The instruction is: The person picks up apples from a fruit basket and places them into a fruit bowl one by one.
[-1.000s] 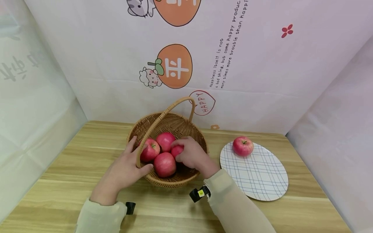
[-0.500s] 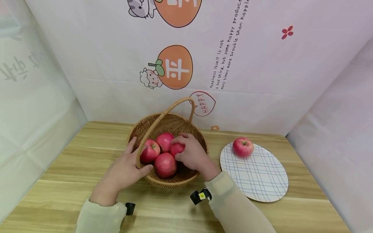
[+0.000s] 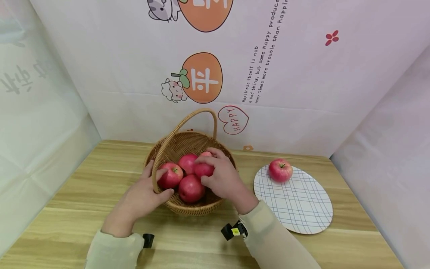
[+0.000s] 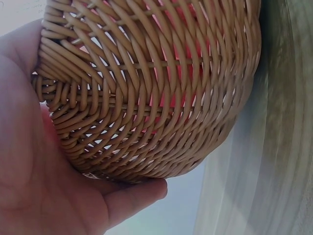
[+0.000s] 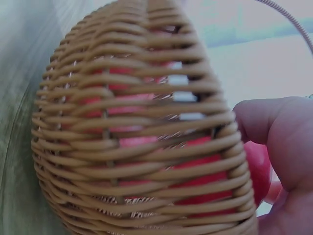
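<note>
Right hand (image 3: 223, 179) curls its fingers over one apple (image 3: 203, 169) inside the basket (image 3: 188, 144), thumb on the near side, fingertips on top; grip closed on it. That apple sits in the right part of the basket, touching the others. In the right wrist view the thumb (image 5: 274, 132) shows next to red apple skin behind the weave.

Left hand (image 3: 144, 194) clasps the basket's left rim: thumb hooked over the near edge, fingers up by the foot of the handle (image 3: 174, 130). Left wrist view shows the palm (image 4: 29, 161) pressed against the woven wall, thumb under the bulge.

Three more apples in the basket: left apple (image 3: 170, 176) with stem up, back apple (image 3: 187, 163), front apple (image 3: 190, 188), all packed touching. Basket stands on the wooden table (image 3: 84, 186), centre, close to the back wall.

Checked plate (image 3: 299, 205) lies to the right of the basket, apart from it. A lone apple (image 3: 280, 169) sits on the plate's far left edge, stem up. Both sleeves are pale; a small black clip (image 3: 233, 231) is at the right wrist and another (image 3: 147, 240) at the left. Printed backdrop (image 3: 201, 77) behind, with an orange fruit cartoon.
</note>
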{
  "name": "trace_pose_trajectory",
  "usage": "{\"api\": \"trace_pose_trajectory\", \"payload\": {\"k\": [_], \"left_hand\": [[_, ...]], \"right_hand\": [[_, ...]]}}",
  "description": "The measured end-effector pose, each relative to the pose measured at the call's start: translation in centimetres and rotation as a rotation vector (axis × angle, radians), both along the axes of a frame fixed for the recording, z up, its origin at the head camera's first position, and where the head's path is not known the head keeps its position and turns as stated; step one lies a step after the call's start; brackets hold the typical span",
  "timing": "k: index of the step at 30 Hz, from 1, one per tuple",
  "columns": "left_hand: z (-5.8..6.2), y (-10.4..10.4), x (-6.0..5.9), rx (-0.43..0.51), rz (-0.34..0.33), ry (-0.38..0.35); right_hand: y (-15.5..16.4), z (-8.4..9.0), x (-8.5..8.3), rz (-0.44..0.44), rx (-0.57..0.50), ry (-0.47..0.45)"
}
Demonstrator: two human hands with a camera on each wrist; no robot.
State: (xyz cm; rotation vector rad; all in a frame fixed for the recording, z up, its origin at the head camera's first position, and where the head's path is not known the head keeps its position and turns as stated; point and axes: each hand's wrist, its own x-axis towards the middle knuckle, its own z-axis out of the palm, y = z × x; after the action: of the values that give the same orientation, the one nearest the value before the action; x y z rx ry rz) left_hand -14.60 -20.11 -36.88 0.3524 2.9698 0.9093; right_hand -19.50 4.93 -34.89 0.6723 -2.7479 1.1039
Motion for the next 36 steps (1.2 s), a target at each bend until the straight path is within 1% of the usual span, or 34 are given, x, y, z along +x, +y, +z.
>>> {"api": "trace_pose_trajectory", "payload": {"k": [4, 12, 15, 18, 22, 26, 29, 36], "left_hand": [[-0.1, -0.2, 0.0, -0.016, -0.001, 0.007], [-0.3, -0.4, 0.0, -0.008, -0.005, 0.013], [-0.3, -0.4, -0.1, -0.002, -0.007, 0.017], [-0.4, -0.3, -0.2, 0.005, -0.009, 0.017], [-0.4, -0.3, -0.2, 0.008, -0.006, 0.017], [-0.4, -0.3, -0.2, 0.000, -0.003, 0.011], [-0.4, -0.3, -0.1, 0.000, -0.005, 0.008], [-0.4, -0.3, -0.1, 0.012, -0.005, 0.004]], "right_hand": [[-0.1, 0.5, 0.5, 0.014, -0.017, -0.019], [0.1, 1.5, 1.5, 0.027, -0.008, 0.034], [0.6, 2.0, 1.8, 0.040, -0.038, 0.042], [1.5, 2.7, 2.1, 0.048, -0.096, 0.061], [2.8, 3.8, 2.6, 0.023, -0.121, 0.080], [4.1, 4.6, 3.2, -0.025, -0.089, 0.078], [5.2, 4.9, 3.7, -0.055, -0.065, 0.078], [8.0, 4.2, 4.4, -0.112, 0.025, 0.087]]}}
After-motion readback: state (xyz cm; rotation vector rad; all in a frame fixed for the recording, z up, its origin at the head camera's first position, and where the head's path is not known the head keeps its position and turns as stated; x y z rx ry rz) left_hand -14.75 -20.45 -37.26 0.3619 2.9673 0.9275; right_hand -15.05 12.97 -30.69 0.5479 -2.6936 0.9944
